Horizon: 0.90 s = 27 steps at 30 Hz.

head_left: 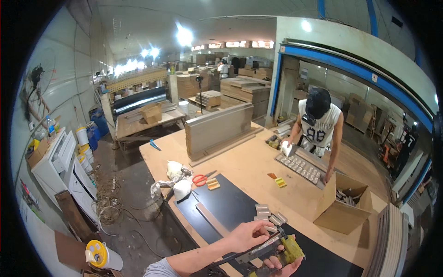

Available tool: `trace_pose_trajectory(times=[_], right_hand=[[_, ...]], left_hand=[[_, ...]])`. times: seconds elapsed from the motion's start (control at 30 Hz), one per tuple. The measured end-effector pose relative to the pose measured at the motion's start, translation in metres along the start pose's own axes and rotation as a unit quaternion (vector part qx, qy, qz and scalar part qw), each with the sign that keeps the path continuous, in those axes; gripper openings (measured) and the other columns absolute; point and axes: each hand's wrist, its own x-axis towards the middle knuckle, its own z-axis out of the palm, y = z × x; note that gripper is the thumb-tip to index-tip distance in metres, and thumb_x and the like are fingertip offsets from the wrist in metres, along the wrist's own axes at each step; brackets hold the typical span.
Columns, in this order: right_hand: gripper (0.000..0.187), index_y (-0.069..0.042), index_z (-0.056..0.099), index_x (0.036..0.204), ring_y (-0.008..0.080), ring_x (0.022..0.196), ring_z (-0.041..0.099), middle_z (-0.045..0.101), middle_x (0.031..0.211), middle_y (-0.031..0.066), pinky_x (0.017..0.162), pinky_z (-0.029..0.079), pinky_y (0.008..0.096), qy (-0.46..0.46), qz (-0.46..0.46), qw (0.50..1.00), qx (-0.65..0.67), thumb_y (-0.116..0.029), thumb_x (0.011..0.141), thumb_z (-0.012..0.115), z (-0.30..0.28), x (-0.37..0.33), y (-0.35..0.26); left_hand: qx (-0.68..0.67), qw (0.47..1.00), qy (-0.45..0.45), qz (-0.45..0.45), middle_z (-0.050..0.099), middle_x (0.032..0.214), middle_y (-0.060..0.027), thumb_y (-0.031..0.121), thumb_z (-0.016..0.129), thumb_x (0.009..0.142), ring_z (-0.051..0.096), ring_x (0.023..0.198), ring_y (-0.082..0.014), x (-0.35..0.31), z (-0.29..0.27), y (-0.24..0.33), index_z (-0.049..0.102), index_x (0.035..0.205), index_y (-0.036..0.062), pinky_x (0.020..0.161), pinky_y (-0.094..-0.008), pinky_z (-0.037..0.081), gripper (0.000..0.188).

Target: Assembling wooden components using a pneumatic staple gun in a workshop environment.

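Note:
My right hand grips a yellow-green and black nail gun at the lower edge of the view. Reaching in from the lower left, my left hand is closed in a pinch beside the tool's dark magazine. What its fingertips hold is hidden. Just beyond my hands, several small beige-grey blocks lie on a black panel. A long narrow grey-brown strip rests on the same panel, left of the hands.
Red-handled scissors and white plastic bags lie at the table's left. A stack of panels stands on edge at the back. Across the table, a co-worker squeezes a white bottle over a strip. An open cardboard box sits at right.

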Motion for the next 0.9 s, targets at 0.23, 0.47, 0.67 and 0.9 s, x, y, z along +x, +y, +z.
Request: trace_pose_trajectory(times=[0.23,0.47,0.67,0.9], right_hand=[[0.084,-0.037,0.03,0.167,0.0123,0.056,0.052,0.063,0.123,0.0094,0.058,0.046,0.0311,0.054,-0.041,0.997,-0.039,-0.068,0.097,0.065,0.015,-0.012,-0.006],[0.082,-0.037,0.026,0.169,0.0151,0.065,0.057,0.06,0.13,0.0129,0.068,0.05,0.0364,-0.012,-0.056,0.998,0.03,-0.062,0.101,0.063,0.031,-0.023,-0.006],[0.074,-0.03,0.038,0.165,0.0129,0.066,0.056,0.062,0.131,0.0112,0.067,0.05,0.0328,0.006,-0.087,0.994,0.068,-0.06,0.101,0.062,0.026,-0.032,-0.018],[0.08,-0.006,0.055,0.144,0.0078,0.065,0.058,0.068,0.129,0.0028,0.068,0.051,0.0285,0.028,-0.178,0.98,0.081,-0.065,0.093,0.072,0.025,-0.038,-0.051]], left_hand=[[-0.065,0.996,-0.054,-0.017,0.075,0.113,-0.0096,0.008,0.071,0.101,0.07,0.106,-0.0146,-0.004,0.005,-0.016,0.053,0.149,0.0036,0.097,-0.0311,0.057,0.051],[-0.061,0.997,-0.032,0.018,0.075,0.108,-0.0091,0.005,0.07,0.1,0.069,0.101,-0.0127,0.012,0.03,0.001,0.054,0.148,0.0019,0.094,-0.0301,0.057,0.051],[0.064,0.992,-0.087,0.067,0.067,0.146,-0.0197,0.029,0.075,0.1,0.066,0.133,-0.0335,0.015,0.027,0.0,0.043,0.162,0.0071,0.112,-0.0426,0.05,0.074],[-0.138,0.955,0.132,0.228,0.062,0.145,-0.0192,0.055,0.046,0.108,0.059,0.136,-0.0305,-0.038,0.001,-0.059,0.051,0.151,-0.0026,0.113,-0.0464,0.044,0.071]])
